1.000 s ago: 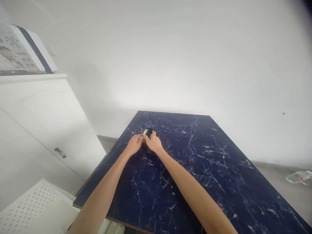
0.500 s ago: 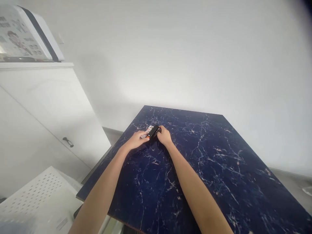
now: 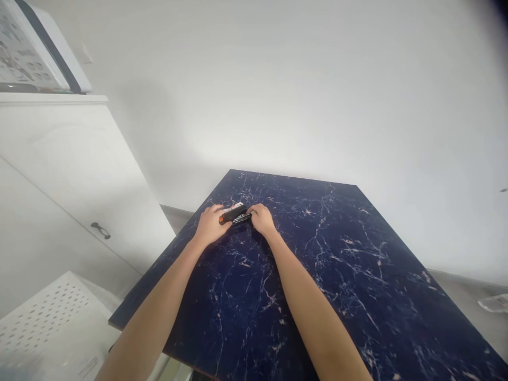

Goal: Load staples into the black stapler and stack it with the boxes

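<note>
A black stapler [image 3: 235,212] with an orange end lies between my hands over the far left part of the dark blue table. My left hand [image 3: 211,224] is wrapped round its orange end, thumb along the near side. At the other end, the fingers of my right hand [image 3: 262,218] pinch the lower, metal-edged part. The stapler's two long parts look spread apart toward the right. Behind it, a small white printed piece [image 3: 238,205] shows, partly hidden by the stapler; whether my left fingers touch it I cannot tell.
The blue marble-patterned table [image 3: 317,264] stands near a white wall [image 3: 297,95]. To the left are a white cabinet [image 3: 71,174] with a dark handle and a white perforated box [image 3: 47,312]. A clear plastic item [image 3: 494,302] lies at the far right.
The stapler has turned from a steep slant to nearly level, and its parts now show spread apart. My left hand has shifted left round the orange end. The camera view has shifted slightly.
</note>
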Motion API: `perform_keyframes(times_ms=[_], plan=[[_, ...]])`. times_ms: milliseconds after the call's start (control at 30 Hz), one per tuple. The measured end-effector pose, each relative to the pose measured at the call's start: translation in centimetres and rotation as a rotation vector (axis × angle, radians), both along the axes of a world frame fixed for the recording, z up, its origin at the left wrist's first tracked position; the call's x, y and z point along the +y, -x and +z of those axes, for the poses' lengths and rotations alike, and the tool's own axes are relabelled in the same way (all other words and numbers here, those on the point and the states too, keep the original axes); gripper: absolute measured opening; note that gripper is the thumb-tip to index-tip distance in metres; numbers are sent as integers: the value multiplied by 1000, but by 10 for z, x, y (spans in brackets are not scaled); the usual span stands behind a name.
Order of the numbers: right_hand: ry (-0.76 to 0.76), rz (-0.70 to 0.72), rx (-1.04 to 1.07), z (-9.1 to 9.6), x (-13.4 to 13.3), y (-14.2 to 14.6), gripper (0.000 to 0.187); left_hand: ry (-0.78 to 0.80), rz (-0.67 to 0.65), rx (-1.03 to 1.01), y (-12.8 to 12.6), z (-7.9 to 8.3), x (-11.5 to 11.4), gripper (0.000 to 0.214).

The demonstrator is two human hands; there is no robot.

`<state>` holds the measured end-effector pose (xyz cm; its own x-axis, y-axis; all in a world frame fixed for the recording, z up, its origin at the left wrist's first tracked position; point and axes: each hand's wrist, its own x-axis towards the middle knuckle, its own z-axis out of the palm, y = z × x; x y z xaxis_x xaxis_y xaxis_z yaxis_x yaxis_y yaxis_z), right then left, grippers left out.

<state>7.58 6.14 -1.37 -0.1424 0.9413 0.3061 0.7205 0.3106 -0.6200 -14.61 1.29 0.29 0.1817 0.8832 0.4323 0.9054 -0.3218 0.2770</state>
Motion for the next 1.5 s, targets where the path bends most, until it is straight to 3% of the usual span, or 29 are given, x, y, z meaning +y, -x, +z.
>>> perform_keyframes(times_ms=[100,300,533,700,800,967,1200,1500], plan=[[-27,114,-78,1,-4,0,32,2,29,-17,12,-3,5,37],[-49,116,-107,2,-9,-2,34,14,38,-25,24,-7,11,42],[18,-54,44,1,1,-15,25,43,1,-69,22,-4,10,39],[76,-195,106,1,6,-25,35,60,-21,-133,22,-6,8,40],[94,-230,90,3,2,-20,35,99,-26,-274,27,-13,13,29],[86,-179,7,6,-11,-1,36,109,25,-389,35,-26,26,44],[44,33,-64,4,-26,27,32,116,41,-403,40,-27,28,37],[54,-111,38,2,-20,19,32,80,-50,-303,43,-18,22,28]])
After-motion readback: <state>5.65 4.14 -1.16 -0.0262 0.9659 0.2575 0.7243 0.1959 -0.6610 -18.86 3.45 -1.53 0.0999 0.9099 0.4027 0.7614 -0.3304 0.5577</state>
